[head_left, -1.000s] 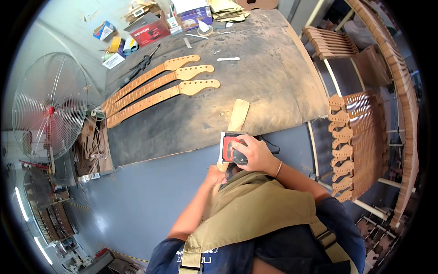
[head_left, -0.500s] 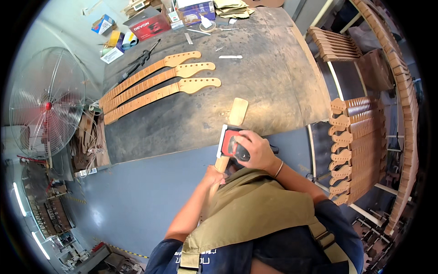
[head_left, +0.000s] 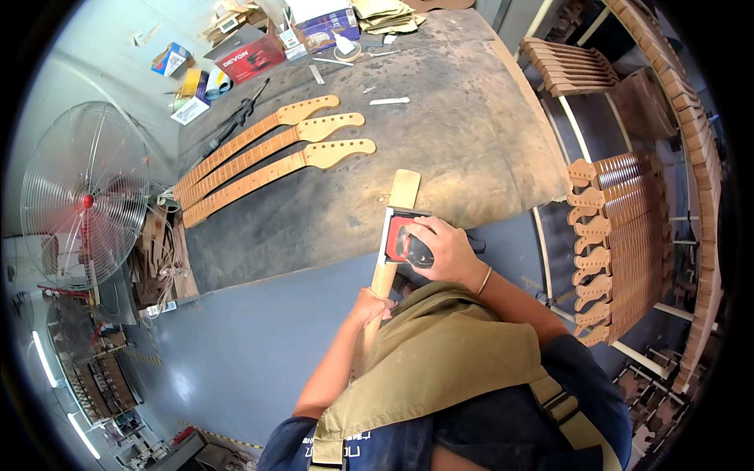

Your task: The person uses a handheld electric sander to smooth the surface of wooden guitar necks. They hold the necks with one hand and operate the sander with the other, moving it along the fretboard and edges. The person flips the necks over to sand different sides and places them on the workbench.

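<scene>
My right hand (head_left: 444, 255) is closed on a red and black power sander (head_left: 400, 235), which sits across a pale wooden guitar neck (head_left: 404, 184). The neck's far end lies on the workbench near its front edge, and its near end runs down toward my apron. Below the sander, my left hand (head_left: 369, 306) wraps round the neck. Three guitar necks with headstocks (head_left: 326, 154) lie side by side on the bench, left of the piece I hold. The underside of the held neck is hidden.
The dark bench (head_left: 471, 110) carries boxes (head_left: 243, 59), small tools and a black tool (head_left: 239, 114). A wire-cage fan (head_left: 86, 200) and wood offcuts stand left. Racks of necks (head_left: 620, 243) stand right. Grey floor (head_left: 220, 345) shows below the bench.
The sander in my right hand has moved away from me, up the neck toward its far end. More bare wood shows between it and my left hand, which keeps its grip.
</scene>
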`<action>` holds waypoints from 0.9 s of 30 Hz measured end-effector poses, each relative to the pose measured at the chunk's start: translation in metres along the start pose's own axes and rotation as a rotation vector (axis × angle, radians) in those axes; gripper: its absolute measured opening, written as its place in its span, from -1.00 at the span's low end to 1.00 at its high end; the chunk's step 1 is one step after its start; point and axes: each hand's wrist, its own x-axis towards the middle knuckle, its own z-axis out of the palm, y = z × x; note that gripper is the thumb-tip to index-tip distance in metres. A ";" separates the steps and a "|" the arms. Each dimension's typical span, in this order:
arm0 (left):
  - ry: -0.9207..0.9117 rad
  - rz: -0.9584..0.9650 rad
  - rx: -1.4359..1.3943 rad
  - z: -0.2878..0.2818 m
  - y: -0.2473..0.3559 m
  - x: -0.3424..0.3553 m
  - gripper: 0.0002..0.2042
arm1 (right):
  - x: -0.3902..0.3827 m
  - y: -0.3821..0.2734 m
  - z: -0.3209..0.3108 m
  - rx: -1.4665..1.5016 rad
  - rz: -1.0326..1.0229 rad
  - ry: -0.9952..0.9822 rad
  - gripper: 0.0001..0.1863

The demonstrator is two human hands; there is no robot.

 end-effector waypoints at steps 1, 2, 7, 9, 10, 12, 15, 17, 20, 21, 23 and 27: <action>-0.002 -0.011 -0.013 0.000 0.006 -0.002 -0.81 | 0.000 0.000 0.000 0.008 0.019 0.018 -0.29; -0.003 -0.022 -0.026 0.000 0.010 -0.002 -0.79 | 0.000 -0.001 0.000 0.013 0.001 -0.028 -0.28; -0.042 -0.046 -0.052 -0.002 -0.007 0.011 -0.78 | 0.004 0.001 -0.009 -0.010 -0.059 -0.070 -0.29; -0.053 -0.052 -0.085 -0.003 -0.010 0.013 -0.77 | 0.005 0.000 -0.003 -0.028 -0.014 0.034 -0.30; -0.059 -0.053 -0.097 -0.003 -0.012 0.014 -0.77 | 0.006 -0.002 -0.002 -0.011 -0.022 0.058 -0.33; -0.068 -0.061 -0.087 -0.005 -0.007 0.011 -0.77 | 0.007 -0.008 -0.008 0.004 -0.046 -0.082 -0.33; -0.086 -0.065 -0.079 -0.006 0.005 0.001 -0.77 | 0.010 -0.005 -0.011 0.003 -0.068 -0.096 -0.34; -0.119 -0.046 -0.150 -0.007 -0.004 0.007 -0.77 | 0.014 -0.004 -0.010 -0.033 -0.053 -0.015 -0.35; -0.121 -0.070 -0.151 -0.007 0.001 0.005 -0.75 | 0.010 -0.004 -0.006 0.021 -0.075 -0.037 -0.33; -0.123 -0.048 -0.144 -0.007 0.002 0.003 -0.77 | 0.010 -0.005 -0.008 0.052 -0.090 -0.066 -0.33; -0.128 -0.003 -0.131 -0.009 0.004 -0.001 -0.78 | 0.013 -0.007 -0.015 0.053 -0.089 -0.143 -0.34; -0.131 -0.017 -0.093 -0.011 0.010 -0.005 -0.78 | 0.015 -0.002 -0.015 -0.001 -0.019 -0.025 -0.34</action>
